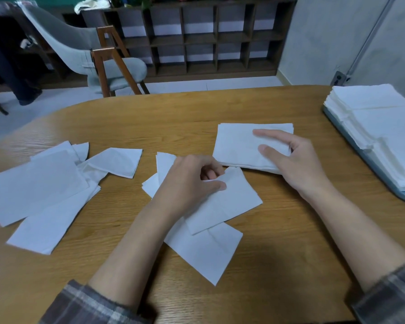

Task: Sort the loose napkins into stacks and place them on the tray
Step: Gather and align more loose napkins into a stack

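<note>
White paper napkins lie loose on the wooden table. My left hand pinches the top corner of one loose napkin in the middle, over another napkin. My right hand rests with spread fingers on a small neat stack of napkins just right of centre. A messy pile of napkins covers the left side, with a folded one beside it. At the right edge a grey-blue tray holds tall stacks of napkins.
Beyond the table's curved far edge stand a grey padded chair with wooden legs and a dark cubby shelf against the wall. A person's dark legs show at the far left. Bare wood lies between the small stack and the tray.
</note>
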`<act>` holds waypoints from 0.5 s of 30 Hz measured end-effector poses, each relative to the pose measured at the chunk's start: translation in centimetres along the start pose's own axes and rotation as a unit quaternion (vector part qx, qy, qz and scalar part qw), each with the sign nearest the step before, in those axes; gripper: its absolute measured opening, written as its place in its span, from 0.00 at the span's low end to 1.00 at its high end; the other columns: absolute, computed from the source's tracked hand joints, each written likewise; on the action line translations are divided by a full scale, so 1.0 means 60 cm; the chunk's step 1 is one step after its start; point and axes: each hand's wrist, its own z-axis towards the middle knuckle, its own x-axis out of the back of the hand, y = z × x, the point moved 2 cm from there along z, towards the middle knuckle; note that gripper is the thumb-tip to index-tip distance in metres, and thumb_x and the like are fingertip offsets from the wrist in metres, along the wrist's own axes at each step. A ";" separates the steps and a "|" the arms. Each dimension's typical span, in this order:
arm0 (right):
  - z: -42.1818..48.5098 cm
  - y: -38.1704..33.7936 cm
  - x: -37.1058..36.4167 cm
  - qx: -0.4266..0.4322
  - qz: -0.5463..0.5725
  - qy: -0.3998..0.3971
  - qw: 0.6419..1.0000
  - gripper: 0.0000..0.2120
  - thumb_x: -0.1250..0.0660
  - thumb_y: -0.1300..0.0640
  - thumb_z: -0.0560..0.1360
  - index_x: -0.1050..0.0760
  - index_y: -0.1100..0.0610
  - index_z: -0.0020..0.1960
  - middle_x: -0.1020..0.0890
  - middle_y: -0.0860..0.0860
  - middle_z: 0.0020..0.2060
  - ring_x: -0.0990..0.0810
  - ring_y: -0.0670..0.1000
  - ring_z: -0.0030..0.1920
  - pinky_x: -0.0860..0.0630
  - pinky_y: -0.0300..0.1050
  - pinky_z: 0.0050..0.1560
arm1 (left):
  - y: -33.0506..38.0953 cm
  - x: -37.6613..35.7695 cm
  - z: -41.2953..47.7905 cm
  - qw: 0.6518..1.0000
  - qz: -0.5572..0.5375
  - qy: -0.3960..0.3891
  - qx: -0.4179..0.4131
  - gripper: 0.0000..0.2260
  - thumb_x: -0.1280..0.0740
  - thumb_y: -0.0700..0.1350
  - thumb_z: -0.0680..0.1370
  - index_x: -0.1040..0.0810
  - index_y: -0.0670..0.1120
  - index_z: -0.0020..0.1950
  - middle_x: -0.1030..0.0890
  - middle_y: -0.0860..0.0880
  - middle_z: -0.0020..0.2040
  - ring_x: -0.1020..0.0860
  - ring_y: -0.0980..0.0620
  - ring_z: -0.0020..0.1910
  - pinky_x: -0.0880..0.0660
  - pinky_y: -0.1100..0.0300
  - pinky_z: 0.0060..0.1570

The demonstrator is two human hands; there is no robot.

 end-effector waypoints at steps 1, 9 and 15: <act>0.000 0.000 0.000 0.002 0.000 0.001 1.000 0.14 0.29 0.63 0.81 0.15 0.50 0.63 0.16 0.37 0.61 0.23 0.32 0.66 0.34 0.23 0.65 | -0.001 0.000 0.000 1.000 0.004 0.006 -0.003 0.07 0.18 0.44 0.72 0.14 0.52 0.45 0.16 0.54 0.38 0.22 0.59 0.37 0.28 0.69 0.38; -0.001 -0.003 -0.001 0.014 0.004 0.007 1.000 0.14 0.30 0.64 0.81 0.15 0.53 0.63 0.16 0.38 0.61 0.23 0.31 0.64 0.34 0.22 0.63 | 0.007 -0.003 -0.003 0.991 0.080 0.031 -0.098 0.09 0.21 0.43 0.73 0.20 0.52 0.40 0.20 0.57 0.35 0.23 0.56 0.38 0.24 0.52 0.40; -0.001 -0.007 0.001 0.026 0.007 0.026 0.999 0.14 0.30 0.65 0.81 0.16 0.53 0.63 0.17 0.37 0.60 0.24 0.28 0.63 0.34 0.21 0.61 | -0.001 -0.004 0.001 0.989 0.087 0.013 -0.121 0.09 0.22 0.44 0.76 0.21 0.51 0.42 0.21 0.57 0.42 0.23 0.57 0.42 0.24 0.53 0.42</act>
